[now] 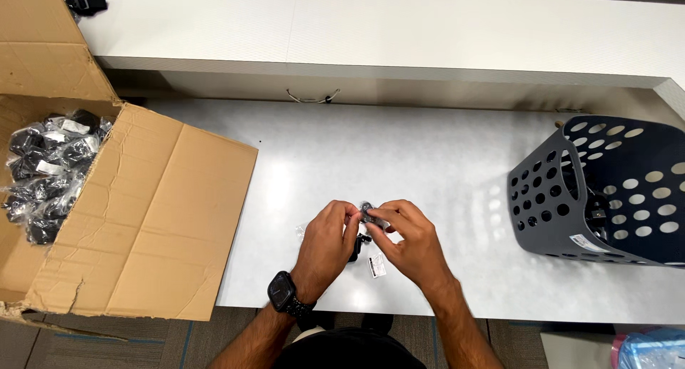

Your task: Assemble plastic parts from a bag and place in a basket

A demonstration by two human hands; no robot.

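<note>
Small black part (367, 213) in clear bag, mid-frame low, pinched btwn left hand (327, 242) & right hand (408, 242); both equally near.

Small dark part (367, 213) mostly hidden by fingers (349, 213).

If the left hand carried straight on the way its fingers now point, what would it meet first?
Almost at once the small black part pinched between both hands; the left hand points up and right, toward the right hand. Beyond lies bare white table.
</note>
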